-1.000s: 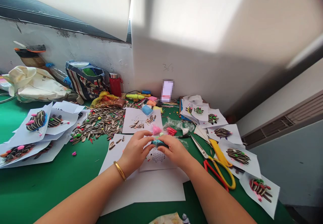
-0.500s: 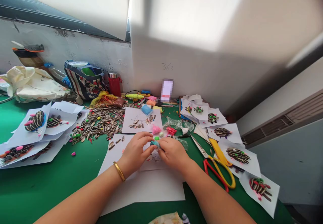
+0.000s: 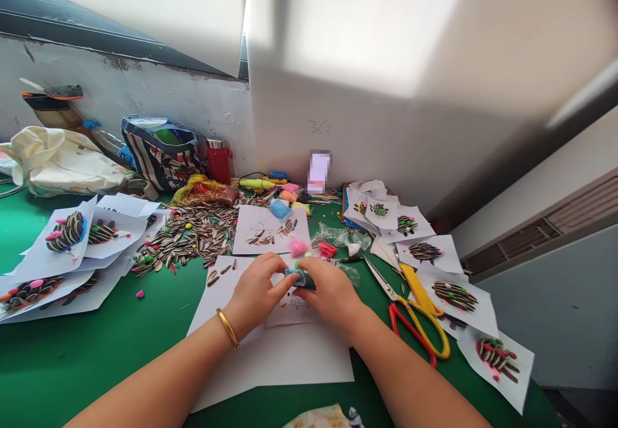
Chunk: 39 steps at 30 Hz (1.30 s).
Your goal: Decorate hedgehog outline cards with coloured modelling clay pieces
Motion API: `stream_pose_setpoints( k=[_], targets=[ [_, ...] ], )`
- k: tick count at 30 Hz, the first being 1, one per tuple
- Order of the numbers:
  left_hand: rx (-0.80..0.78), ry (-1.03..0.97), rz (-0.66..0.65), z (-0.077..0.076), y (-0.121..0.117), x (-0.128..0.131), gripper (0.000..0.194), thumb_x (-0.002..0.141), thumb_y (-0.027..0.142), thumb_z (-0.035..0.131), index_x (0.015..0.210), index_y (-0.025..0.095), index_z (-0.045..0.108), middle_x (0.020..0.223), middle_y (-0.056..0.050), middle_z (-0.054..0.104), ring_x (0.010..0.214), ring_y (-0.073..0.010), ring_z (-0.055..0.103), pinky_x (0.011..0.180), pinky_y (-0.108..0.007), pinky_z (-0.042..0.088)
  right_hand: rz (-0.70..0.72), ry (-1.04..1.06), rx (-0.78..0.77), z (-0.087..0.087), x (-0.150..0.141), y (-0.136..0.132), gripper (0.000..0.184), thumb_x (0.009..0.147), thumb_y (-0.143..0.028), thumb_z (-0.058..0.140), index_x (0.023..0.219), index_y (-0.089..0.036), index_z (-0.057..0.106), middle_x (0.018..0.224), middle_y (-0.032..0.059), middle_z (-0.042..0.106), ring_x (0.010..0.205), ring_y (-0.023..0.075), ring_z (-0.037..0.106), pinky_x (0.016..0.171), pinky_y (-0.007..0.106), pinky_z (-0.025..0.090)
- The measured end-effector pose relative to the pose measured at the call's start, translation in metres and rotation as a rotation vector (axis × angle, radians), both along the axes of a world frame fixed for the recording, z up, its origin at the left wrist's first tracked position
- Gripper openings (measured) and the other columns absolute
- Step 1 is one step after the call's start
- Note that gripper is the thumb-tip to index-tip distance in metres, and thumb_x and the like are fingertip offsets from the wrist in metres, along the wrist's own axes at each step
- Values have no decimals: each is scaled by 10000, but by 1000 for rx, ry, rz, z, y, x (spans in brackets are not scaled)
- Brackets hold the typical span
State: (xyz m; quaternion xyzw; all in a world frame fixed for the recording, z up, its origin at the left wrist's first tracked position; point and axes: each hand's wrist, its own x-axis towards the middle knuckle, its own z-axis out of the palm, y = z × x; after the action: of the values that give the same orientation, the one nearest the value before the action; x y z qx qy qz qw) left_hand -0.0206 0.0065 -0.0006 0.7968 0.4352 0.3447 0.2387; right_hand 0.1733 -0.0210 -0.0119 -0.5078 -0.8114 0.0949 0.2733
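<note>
Left hand [image 3: 258, 288] and right hand [image 3: 332, 291] hold one blue lump [image 3: 303, 279].

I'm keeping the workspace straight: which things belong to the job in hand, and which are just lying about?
Likely job: blue piece between left hand and right hand; animal drawing; striped seeds.
Likely lying about: red flask; striped bag; cream bag.

Gold left-wrist bangle [image 3: 228, 328], bare forearms [image 3: 168, 365]

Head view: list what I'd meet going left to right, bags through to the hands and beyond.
Cream bag → striped bag → red bottle → left hand → right hand → scissors → nearest seed card on the right.
</note>
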Motion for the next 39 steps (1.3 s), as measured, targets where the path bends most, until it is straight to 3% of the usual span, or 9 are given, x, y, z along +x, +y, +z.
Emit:
stream_pose_setpoints(
  k=[7, 14, 17, 21, 24, 27, 33, 36, 39],
  targets=[
    [-178, -91, 45, -6, 4, -1, 342, 882, 523, 555, 771, 199, 568, 792, -25, 598, 758, -190, 557, 691, -319, 438, 80, -52, 88, 5, -3, 0, 184, 936, -238, 538, 1098, -183, 605, 937, 79, 680, 858, 218, 605, 736, 314, 429],
    [-195, -112, 43, -3, 2, -1, 325, 880, 519, 562, 825, 200, 582, 837, -28, 617, 796, -193, 577, 727, -339, 466, 71, -88, 105, 8, 0, 1, 186, 920, -150, 489, 1003, -191, 650, 895, 62, 676, 804, 196, 584, 673, 293, 398],
    [-197, -179, 32, -4, 2, -2, 295, 862, 490, 608, 938, 205, 589, 897, -26, 634, 825, -186, 597, 766, -343, 496, 29, -91, 80, 8, 1, 1, 175, 926, -163, 490, 982, -189, 655, 876, 64, 672, 792, 193, 585, 672, 288, 400],
    [-147, -225, -87, -5, 3, -2, 331, 861, 386, 647, 1161, 250, 614, 1048, -44, 644, 902, -180, 609, 850, -357, 512, -1, -76, 34, 8, 0, 0, 119, 916, -219, 546, 967, -185, 648, 887, 67, 671, 813, 198, 596, 701, 289, 418],
    [-114, -195, -129, -4, 3, -1, 242, 867, 326, 641, 1098, 261, 672, 1010, -47, 653, 885, -183, 608, 824, -350, 523, 3, -66, 2, 7, 0, 0, 154, 866, -306, 650, 963, -187, 648, 909, 66, 675, 849, 213, 601, 727, 299, 426],
    [-127, -211, -95, -3, 3, 0, 173, 817, 299, 686, 977, 233, 689, 953, -44, 674, 845, -186, 616, 778, -341, 535, 3, -84, -8, 6, 0, 0, 125, 910, -309, 605, 901, -194, 655, 854, 54, 672, 808, 199, 595, 704, 294, 409],
    [-339, -345, -68, -4, 5, 3, 185, 790, 353, 697, 881, 193, 676, 852, -43, 699, 771, -188, 647, 713, -328, 547, 51, -152, -2, 8, 0, 0, 196, 942, -243, 528, 787, -195, 638, 777, 32, 648, 731, 162, 556, 634, 275, 346],
    [-393, -437, -50, -3, 6, 3, 234, 798, 369, 684, 954, 195, 683, 914, -54, 714, 817, -198, 666, 737, -333, 555, 46, -135, -44, 12, -2, -1, 173, 946, -261, 542, 829, -198, 652, 806, 30, 664, 755, 163, 570, 646, 271, 353],
    [-308, -404, -88, 0, 7, 1, 269, 849, 354, 624, 1081, 232, 689, 1067, -70, 702, 975, -215, 652, 844, -360, 540, 18, -104, -92, 12, -2, -2, 158, 897, -349, 644, 871, -194, 668, 861, 43, 687, 797, 184, 596, 676, 278, 381]
  ],
)
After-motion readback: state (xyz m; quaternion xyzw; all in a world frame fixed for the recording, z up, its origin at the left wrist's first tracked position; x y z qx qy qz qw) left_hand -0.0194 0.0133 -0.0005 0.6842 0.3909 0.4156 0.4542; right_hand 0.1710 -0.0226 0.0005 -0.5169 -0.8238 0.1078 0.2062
